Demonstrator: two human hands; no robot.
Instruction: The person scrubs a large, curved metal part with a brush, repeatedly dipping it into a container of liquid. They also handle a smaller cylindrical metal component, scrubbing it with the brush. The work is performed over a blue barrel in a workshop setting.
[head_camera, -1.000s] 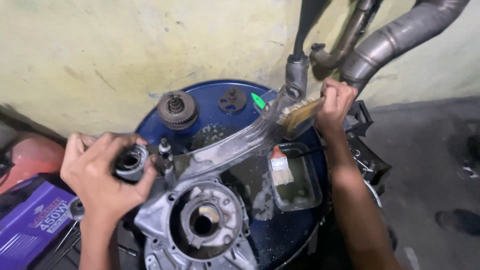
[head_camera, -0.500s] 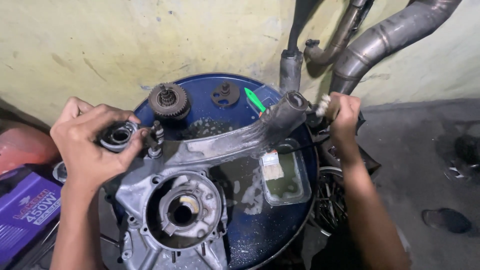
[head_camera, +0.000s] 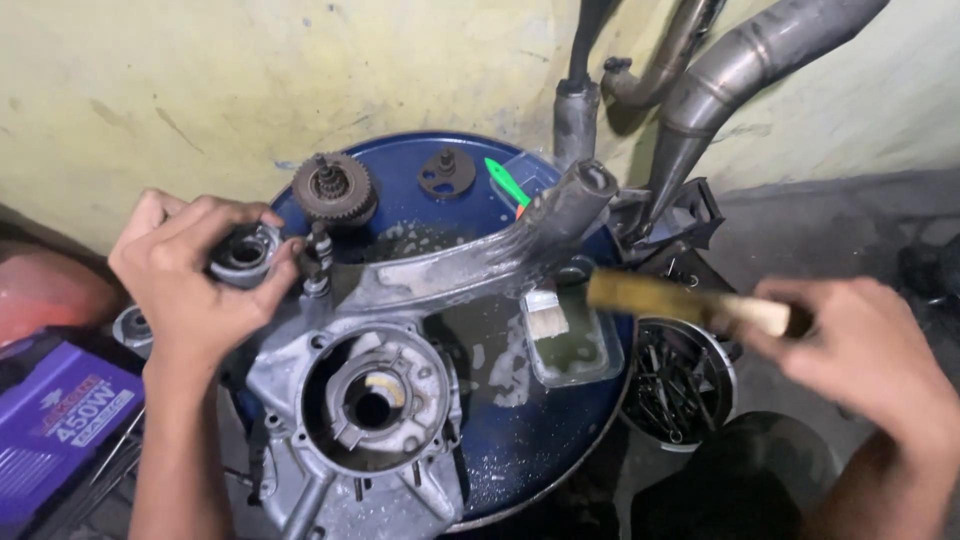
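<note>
Here the grimy, wet engine casing (head_camera: 400, 330) lies on the blue drum (head_camera: 540, 450).

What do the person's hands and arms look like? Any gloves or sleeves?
No gloves and no sleeves in view. The left hand and right hand are bare, and both forearms are bare as far as the picture shows. No watch, ring or bracelet shows. The right hand looks blurry, so small details on it can't be told.

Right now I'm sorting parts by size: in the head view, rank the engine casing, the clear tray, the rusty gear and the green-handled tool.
1. engine casing, largest by far
2. clear tray
3. rusty gear
4. green-handled tool, smallest; only its handle shows clearly
</note>
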